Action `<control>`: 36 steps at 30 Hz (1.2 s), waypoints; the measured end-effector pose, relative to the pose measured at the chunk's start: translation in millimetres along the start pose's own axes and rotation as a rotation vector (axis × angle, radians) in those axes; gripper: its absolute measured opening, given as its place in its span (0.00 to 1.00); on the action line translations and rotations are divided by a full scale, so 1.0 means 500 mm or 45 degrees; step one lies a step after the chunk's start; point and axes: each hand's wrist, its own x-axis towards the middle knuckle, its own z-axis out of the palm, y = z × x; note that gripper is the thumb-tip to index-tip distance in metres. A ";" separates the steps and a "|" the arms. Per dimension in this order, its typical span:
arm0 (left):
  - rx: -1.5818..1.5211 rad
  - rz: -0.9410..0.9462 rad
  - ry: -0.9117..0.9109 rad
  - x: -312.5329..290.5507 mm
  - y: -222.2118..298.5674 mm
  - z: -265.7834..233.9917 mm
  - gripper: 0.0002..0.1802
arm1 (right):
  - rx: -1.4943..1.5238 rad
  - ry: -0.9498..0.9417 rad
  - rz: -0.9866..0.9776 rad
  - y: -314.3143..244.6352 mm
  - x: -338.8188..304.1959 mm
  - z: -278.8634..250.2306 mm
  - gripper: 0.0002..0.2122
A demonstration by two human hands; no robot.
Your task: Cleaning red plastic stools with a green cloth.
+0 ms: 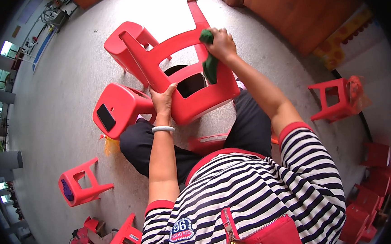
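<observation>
Left of the tipped stool before the knees, a second stool bears a phone. The left hand clasps the tipped stool's edge; the right hand bunches a cloth against it.

way through: right, floor between tilted stool and far stool | blocked: left, phone-topped stool

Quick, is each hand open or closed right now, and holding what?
Left hand: closed, holding a red stool.
Right hand: closed, holding a green cloth against the stool.
</observation>
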 end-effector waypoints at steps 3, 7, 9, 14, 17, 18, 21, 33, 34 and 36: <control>-0.015 0.025 0.008 0.012 -0.018 0.018 0.55 | 0.048 -0.005 0.266 0.022 0.099 0.017 0.27; -0.041 -0.009 0.053 0.000 -0.011 0.023 0.56 | 0.117 0.008 0.168 0.055 0.066 0.027 0.28; -0.032 -0.020 0.076 0.004 -0.014 0.007 0.56 | 0.107 -0.012 0.079 0.058 0.013 0.022 0.28; -0.027 -0.032 0.081 0.019 -0.023 0.009 0.56 | 0.197 0.054 -0.104 0.094 -0.171 -0.016 0.26; -0.018 -0.030 0.081 0.025 -0.033 0.006 0.57 | 0.126 0.104 -0.123 0.057 -0.282 -0.048 0.27; -0.011 -0.021 0.081 0.025 -0.035 -0.001 0.57 | 0.094 0.063 -0.149 0.033 -0.313 -0.058 0.28; 0.010 -0.012 0.053 0.027 -0.025 -0.002 0.54 | 0.028 -0.001 -0.327 -0.040 -0.375 -0.062 0.31; -0.027 -0.085 -0.283 0.044 0.023 -0.116 0.23 | 0.151 -0.128 -0.952 -0.091 -0.438 -0.036 0.25; 0.003 -0.095 -0.318 0.048 0.036 -0.123 0.29 | 0.174 -0.135 -0.897 -0.064 -0.426 -0.052 0.25; 0.034 -0.114 -0.337 0.053 0.047 -0.133 0.35 | 0.205 -0.129 -0.757 -0.013 -0.398 -0.076 0.26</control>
